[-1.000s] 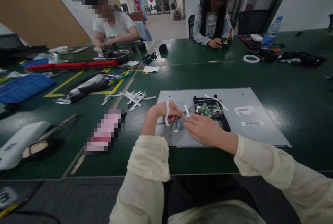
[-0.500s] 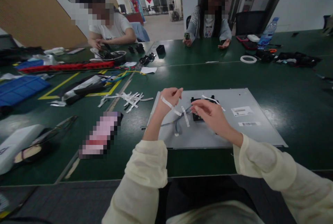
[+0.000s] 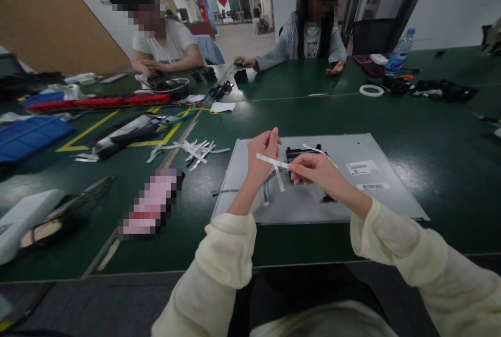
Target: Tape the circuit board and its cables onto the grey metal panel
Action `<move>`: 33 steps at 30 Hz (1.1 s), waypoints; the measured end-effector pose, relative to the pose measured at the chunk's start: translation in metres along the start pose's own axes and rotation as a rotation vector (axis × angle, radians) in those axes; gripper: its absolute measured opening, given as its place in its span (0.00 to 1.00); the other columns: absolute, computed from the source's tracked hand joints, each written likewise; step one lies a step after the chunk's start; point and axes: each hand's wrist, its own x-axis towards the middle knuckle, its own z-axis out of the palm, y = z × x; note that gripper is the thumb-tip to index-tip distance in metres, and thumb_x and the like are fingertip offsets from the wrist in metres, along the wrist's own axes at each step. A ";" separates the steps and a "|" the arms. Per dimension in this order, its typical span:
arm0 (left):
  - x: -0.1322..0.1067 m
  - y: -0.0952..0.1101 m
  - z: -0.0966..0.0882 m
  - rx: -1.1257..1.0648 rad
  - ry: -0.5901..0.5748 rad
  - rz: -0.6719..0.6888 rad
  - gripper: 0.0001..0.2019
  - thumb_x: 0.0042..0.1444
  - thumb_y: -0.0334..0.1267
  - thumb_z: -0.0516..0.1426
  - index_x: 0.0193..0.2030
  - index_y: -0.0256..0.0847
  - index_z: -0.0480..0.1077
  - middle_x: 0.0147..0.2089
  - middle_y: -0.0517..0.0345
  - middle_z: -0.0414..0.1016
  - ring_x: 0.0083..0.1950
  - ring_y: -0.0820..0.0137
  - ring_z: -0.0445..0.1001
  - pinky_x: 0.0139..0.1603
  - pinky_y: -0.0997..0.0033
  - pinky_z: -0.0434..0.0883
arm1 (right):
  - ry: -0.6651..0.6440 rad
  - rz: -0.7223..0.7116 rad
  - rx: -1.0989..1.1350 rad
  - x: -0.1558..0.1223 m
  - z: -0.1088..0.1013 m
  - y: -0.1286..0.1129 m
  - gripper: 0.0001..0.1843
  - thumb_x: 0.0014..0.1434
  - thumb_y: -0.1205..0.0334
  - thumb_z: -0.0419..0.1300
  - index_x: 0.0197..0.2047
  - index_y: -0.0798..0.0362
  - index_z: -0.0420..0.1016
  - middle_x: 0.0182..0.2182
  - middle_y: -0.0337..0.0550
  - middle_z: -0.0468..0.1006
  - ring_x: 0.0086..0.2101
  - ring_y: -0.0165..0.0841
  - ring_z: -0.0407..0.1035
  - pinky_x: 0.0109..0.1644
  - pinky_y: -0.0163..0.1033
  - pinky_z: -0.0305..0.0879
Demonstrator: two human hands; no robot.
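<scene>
My right hand (image 3: 313,169) pinches one end of a short white tape strip (image 3: 270,160), which stretches left across the back of my left hand (image 3: 263,157). My left hand is raised with its fingers curled together; whether anything is in them is hidden. Beneath both hands lies a flat grey metal panel (image 3: 344,201). A black box-like part (image 3: 294,153) sits on it, partly covered by my right hand. Another white strip (image 3: 279,180) lies over the grey cables (image 3: 266,191), and one more strip (image 3: 311,147) crosses the black part.
A pile of white strips (image 3: 199,152) and a phone (image 3: 152,204) lie left of the panel. A white tape roll (image 3: 371,90) and a water bottle (image 3: 400,52) are at the back right. Two people sit across the green table (image 3: 274,112).
The strip that lay along the back of my left hand is now pinched by my right hand and lifted at one end. A person opposite has moved an arm towards the small black box.
</scene>
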 end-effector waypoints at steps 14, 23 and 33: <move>-0.037 0.029 0.029 -0.106 -0.829 -0.143 0.15 0.59 0.48 0.52 0.29 0.38 0.65 0.19 0.63 0.68 0.17 0.78 0.64 0.18 0.80 0.60 | 0.303 -0.009 -0.684 -0.053 -0.074 0.022 0.17 0.60 0.49 0.53 0.29 0.52 0.71 0.18 0.35 0.69 0.20 0.28 0.62 0.28 0.34 0.53; -0.069 0.040 0.054 0.635 -0.638 0.177 0.11 0.61 0.37 0.48 0.35 0.37 0.70 0.31 0.49 0.76 0.33 0.64 0.75 0.34 0.68 0.67 | 0.372 0.022 -1.188 -0.068 -0.069 0.037 0.13 0.62 0.54 0.51 0.31 0.51 0.71 0.25 0.41 0.75 0.27 0.33 0.68 0.29 0.35 0.50; -0.077 0.035 0.060 0.866 -0.659 0.214 0.17 0.63 0.42 0.46 0.40 0.34 0.72 0.34 0.44 0.77 0.37 0.58 0.77 0.36 0.62 0.71 | 0.344 0.121 -1.436 -0.069 -0.063 0.037 0.11 0.63 0.54 0.52 0.33 0.51 0.68 0.28 0.41 0.77 0.29 0.34 0.71 0.26 0.36 0.44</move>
